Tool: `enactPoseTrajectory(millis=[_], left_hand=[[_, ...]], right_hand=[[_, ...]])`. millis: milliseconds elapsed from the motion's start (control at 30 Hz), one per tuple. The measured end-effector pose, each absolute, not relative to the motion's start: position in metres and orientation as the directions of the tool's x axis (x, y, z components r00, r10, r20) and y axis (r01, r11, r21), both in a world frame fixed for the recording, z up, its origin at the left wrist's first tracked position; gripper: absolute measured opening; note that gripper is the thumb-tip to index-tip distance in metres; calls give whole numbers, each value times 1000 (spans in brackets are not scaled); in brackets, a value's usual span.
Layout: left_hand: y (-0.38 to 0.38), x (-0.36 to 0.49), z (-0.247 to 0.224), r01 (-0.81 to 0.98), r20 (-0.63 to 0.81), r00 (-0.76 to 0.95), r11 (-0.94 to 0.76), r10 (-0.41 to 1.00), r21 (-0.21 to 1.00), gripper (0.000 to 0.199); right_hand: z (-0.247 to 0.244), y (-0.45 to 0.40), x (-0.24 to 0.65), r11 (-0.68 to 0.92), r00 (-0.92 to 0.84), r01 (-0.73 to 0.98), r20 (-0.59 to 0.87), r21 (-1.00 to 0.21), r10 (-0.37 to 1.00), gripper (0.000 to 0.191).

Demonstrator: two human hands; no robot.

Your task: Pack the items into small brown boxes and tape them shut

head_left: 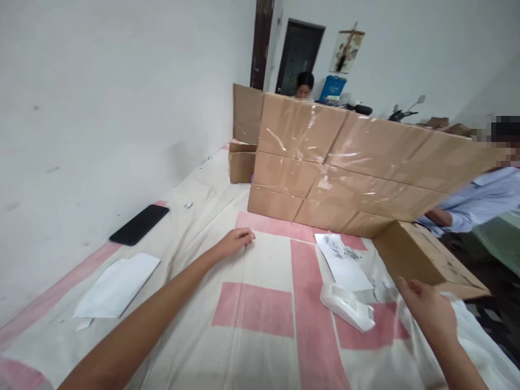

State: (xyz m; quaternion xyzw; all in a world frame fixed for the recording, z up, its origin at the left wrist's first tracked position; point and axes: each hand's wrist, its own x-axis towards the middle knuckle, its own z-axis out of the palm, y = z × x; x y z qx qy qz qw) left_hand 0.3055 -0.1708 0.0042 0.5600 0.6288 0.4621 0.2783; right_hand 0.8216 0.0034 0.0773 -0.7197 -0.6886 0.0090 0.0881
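Observation:
My left hand [235,242] is over the middle of the cloth-covered table, palm down, its fingers curled and close together. Whatever is between its fingertips, if anything, is too small to make out. On the right, my right hand [430,311] is closed, thumb against the bent fingers; what it may hold is hidden. Left of it lie small crumpled shiny bits [379,291]. A white tape dispenser [347,307] sits nearby. Behind the dispenser is a white paper sheet [345,268] with dark, scrap-like specks on its far half.
A tall taped cardboard partition [325,162] stands across the back, with a cardboard box [422,252] at its right end. A black phone [139,224] and folded white paper [117,286] lie left. One person sits beyond the partition, another at far right in a light-blue shirt [483,200].

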Motion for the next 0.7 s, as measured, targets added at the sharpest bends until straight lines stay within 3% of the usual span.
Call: enactPoseTrajectory(millis=[133, 267, 400, 467, 567, 633, 700], left_hand=[[-127, 229, 10, 405, 215, -493, 4, 843, 914, 28], [-51, 179, 19, 381, 255, -719, 60, 646, 923, 30], [14, 136, 27, 418, 343, -805, 53, 484, 907, 83], [31, 111, 28, 441, 372, -788, 29, 490, 897, 93], [39, 76, 25, 532, 458, -721, -9, 521, 847, 67], [38, 59, 22, 636, 560, -664, -20, 495, 772, 40], [37, 49, 19, 713, 642, -601, -43, 475, 699, 27]], right_hand=[[122, 3, 705, 139, -131, 989, -132, 47, 983, 57], [162, -7, 567, 379, -344, 908, -199, 179, 918, 51], [182, -24, 437, 677, -661, 725, -146, 128, 736, 37], [178, -31, 372, 815, -807, 575, -117, 70, 579, 34], [156, -33, 280, 893, -881, 442, -146, 86, 450, 31], [140, -30, 228, 900, -880, 422, -188, 110, 436, 34], [130, -27, 191, 888, -855, 448, -242, 102, 459, 30]])
